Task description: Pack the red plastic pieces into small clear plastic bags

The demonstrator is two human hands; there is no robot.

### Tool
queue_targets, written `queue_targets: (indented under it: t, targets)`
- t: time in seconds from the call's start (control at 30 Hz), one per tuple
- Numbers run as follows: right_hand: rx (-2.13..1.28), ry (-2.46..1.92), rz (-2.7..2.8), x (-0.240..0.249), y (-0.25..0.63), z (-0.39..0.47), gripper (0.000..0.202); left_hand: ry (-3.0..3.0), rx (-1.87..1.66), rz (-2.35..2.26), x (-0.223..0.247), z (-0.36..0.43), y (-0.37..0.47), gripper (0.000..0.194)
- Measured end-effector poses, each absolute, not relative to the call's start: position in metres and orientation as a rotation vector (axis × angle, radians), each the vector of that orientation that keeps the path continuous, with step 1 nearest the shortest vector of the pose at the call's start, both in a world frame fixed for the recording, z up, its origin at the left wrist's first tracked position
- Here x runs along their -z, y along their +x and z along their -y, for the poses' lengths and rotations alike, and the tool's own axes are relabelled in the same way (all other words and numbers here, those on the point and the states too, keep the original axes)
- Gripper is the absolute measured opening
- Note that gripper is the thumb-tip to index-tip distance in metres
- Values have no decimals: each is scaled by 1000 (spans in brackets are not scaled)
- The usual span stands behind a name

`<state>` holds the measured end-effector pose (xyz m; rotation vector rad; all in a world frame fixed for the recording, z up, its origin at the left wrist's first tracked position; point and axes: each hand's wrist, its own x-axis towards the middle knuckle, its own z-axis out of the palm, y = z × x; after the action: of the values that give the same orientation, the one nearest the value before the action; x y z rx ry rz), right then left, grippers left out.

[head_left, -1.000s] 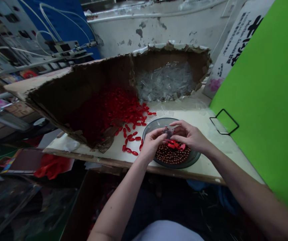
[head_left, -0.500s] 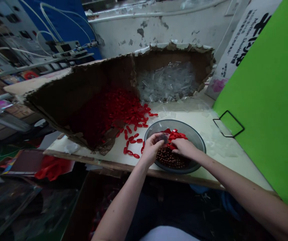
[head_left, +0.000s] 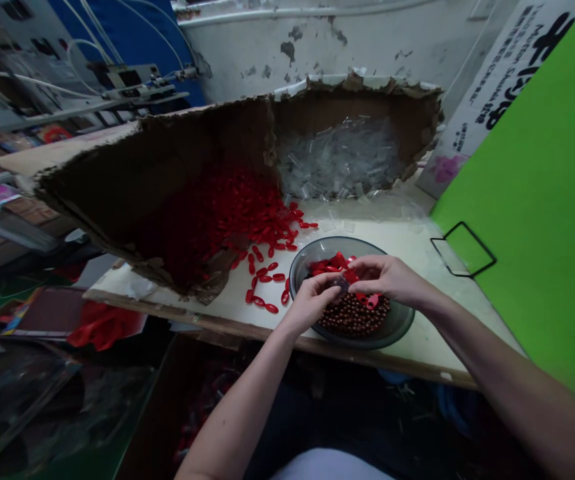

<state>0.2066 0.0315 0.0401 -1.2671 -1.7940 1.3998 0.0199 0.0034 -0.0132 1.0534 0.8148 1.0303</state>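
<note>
Over a grey bowl [head_left: 401, 320], my left hand [head_left: 310, 300] pinches a small clear plastic piece [head_left: 340, 285] that looks dark inside. Close against it, my right hand [head_left: 390, 277] has its thumb and fingers closed around a small red plastic piece [head_left: 351, 275]. Shiny brown beads [head_left: 355, 317] fill the near part of the bowl. More red pieces [head_left: 325, 265] lie at its far side, and a few with round holes [head_left: 371, 301] rest on the beads under my right hand.
Behind the bowl stands a torn cardboard box [head_left: 162, 143], with a heap of red pieces [head_left: 237, 200] and clear plastic pieces [head_left: 340, 160]. Loose red pieces [head_left: 266, 279] lie on the white table [head_left: 237, 313]. A green panel [head_left: 532, 220] with a black wire handle [head_left: 470, 250] borders the right.
My right hand has risen from the red pieces in the bowl with a red piece and come up to the clear piece. My left hand has shifted slightly right.
</note>
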Motion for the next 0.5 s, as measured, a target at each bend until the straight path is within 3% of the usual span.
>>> queue_targets:
  t: [0.5]
  targets:
    - [-921, -1363, 2128, -31, 206, -31, 31, 1314, -1000, -918, 19, -2, 19, 35]
